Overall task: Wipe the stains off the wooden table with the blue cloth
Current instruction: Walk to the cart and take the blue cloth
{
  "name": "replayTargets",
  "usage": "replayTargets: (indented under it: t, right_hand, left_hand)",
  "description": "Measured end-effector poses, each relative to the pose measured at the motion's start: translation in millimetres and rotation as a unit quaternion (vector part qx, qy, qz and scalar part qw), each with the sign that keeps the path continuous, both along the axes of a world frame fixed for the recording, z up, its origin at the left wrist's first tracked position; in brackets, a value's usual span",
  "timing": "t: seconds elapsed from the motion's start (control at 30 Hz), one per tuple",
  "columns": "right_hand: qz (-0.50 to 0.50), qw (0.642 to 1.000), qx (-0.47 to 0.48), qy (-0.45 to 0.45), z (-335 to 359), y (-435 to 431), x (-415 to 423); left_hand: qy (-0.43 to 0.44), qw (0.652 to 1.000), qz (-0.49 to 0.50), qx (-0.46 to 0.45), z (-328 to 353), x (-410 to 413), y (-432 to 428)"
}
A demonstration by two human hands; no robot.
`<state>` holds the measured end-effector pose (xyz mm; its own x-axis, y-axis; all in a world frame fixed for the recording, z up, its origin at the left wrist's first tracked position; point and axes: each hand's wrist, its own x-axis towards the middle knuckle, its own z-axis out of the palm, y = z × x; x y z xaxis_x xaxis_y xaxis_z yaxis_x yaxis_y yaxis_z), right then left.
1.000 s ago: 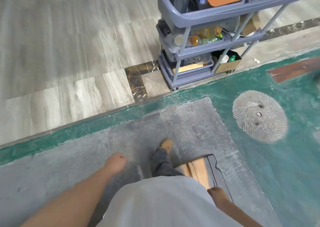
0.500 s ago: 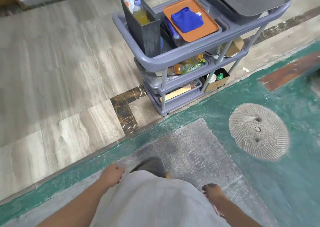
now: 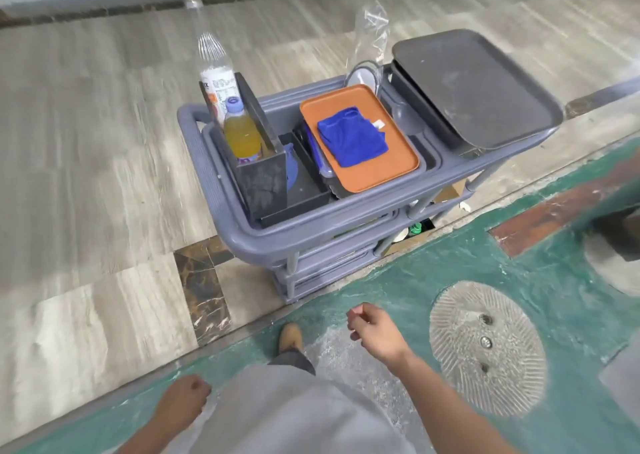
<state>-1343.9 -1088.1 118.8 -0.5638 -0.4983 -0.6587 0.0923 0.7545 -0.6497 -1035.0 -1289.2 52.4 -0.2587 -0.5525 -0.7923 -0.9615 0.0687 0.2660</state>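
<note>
While neither hand holds anything, the right hand (image 3: 375, 330) is raised in front of the body with its fingers loosely curled, and the left hand (image 3: 187, 396) hangs low at the near left, its fingers also curled in on themselves and empty. Between them a tan shoe (image 3: 291, 337) points forward on the green painted floor (image 3: 398, 280), and to the right of the right hand lies a round ribbed drain cover (image 3: 486, 356). Farther off stands a grey plastic cart (image 3: 249, 242) with several shelves. The blue cloth (image 3: 351, 136) lies folded on an orange tray (image 3: 391, 173) in the middle of the cart's top shelf, well apart from both hands. Left of the tray, a black open box (image 3: 263, 183) holds a bottle of orange drink (image 3: 241, 135) and, behind it, a tall clear bottle (image 3: 213, 55). At the right end of the top shelf rests a dark grey tray (image 3: 478, 86), upside down, with a clear plastic bag (image 3: 372, 34) sticking up just left of it.
</note>
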Motion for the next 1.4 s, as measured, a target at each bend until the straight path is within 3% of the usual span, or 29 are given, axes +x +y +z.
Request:
replayTargets:
  t: [0.23,0.37,0.53,0.7,0.8,1.1,1.4]
  right_hand:
    - [0.049,0.985,-0.108,0.123,70,-79,-127]
    - [0.117,0.954,-0.131,0.242,85,-130,-192]
    - [0.245,0.884,-0.081,0.390,70,-198,-265]
    - [0.371,0.815,-0.019,0.444,43,-242,-313]
    - [0.433,0.782,0.002,0.449,27,-255,-330]
    - [0.436,0.759,-0.022,0.482,-6,-252,-338]
    - [0.437,0.676,-0.083,0.588,-11,-257,-336]
  left_hand:
    - [0.239,0.959,-0.143,-0.041,92,-204,-27]
    - [0.293,0.931,-0.154,-0.153,102,-282,-32]
    - [0.155,0.919,-0.142,-0.332,71,-326,-32]
    - [0.098,0.884,-0.145,-0.433,51,-336,-18]
    - [0.072,0.887,-0.153,-0.429,48,-339,-18]
    - [0.029,0.900,-0.175,-0.399,55,-342,-20]
    - [0.022,0.915,-0.174,-0.362,60,-341,-22]
